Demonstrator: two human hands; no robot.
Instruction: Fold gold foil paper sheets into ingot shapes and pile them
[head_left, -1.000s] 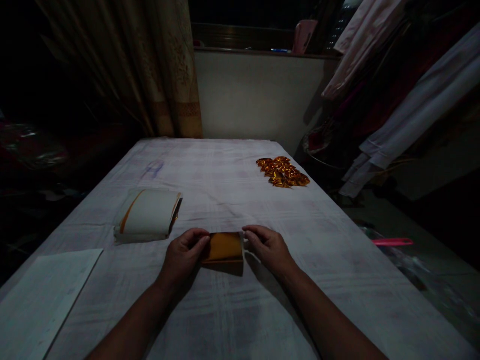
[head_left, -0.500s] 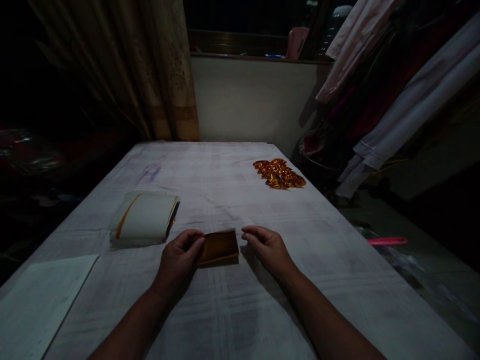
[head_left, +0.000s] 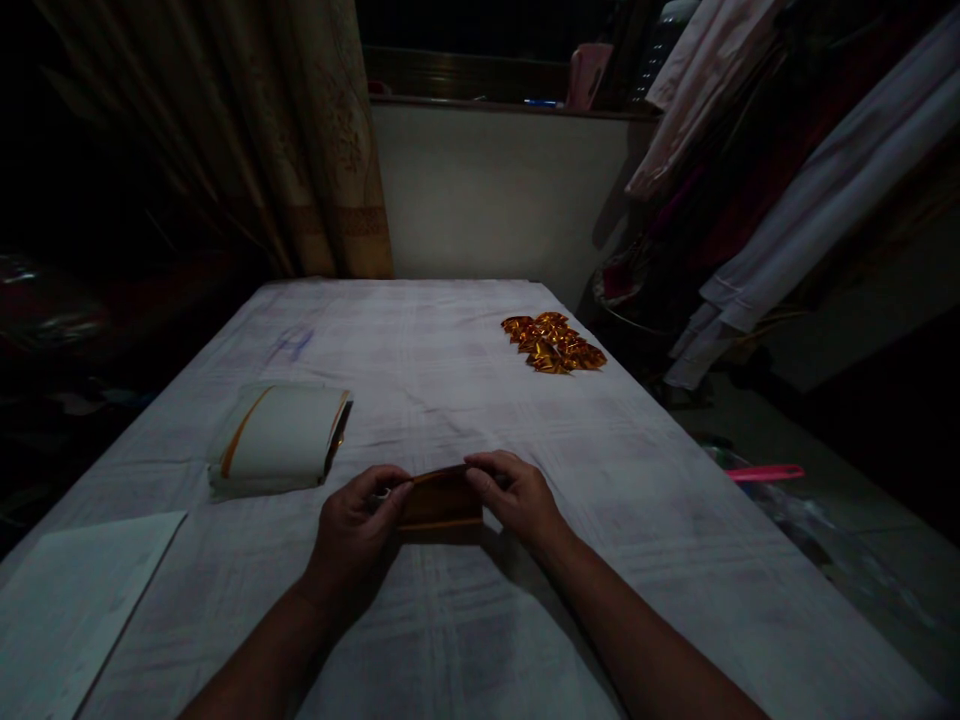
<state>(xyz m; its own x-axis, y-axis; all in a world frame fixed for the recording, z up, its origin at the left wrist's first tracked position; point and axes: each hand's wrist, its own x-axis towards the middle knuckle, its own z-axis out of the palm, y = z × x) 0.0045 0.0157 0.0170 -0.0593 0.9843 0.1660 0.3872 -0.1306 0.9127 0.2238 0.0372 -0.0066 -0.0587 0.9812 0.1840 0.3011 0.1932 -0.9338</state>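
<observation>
A folded piece of gold foil paper (head_left: 441,500) is held up between my two hands just over the cloth-covered table. My left hand (head_left: 365,508) pinches its left end between thumb and fingers. At the upper right corner, my right hand (head_left: 516,492) is closed on it, thumb in front and fingers behind. Left of the hands lies a thick stack of pale sheets (head_left: 289,435) with gold showing along its edges. Several crumpled, folded gold foil pieces (head_left: 553,343) rest in a heap near the far right edge.
A white sheet (head_left: 82,590) lies at the near left of the table (head_left: 420,640). Beyond the far edge are a pale wall, a curtain (head_left: 300,150) and a sill with a pink cup (head_left: 588,76). Clothes (head_left: 810,180) hang at right, above a pink handle (head_left: 765,472).
My right hand has moved left and taken hold of the foil paper's right end, where it was apart before. The paper's upper edge now bows upward. The view has shifted slightly.
</observation>
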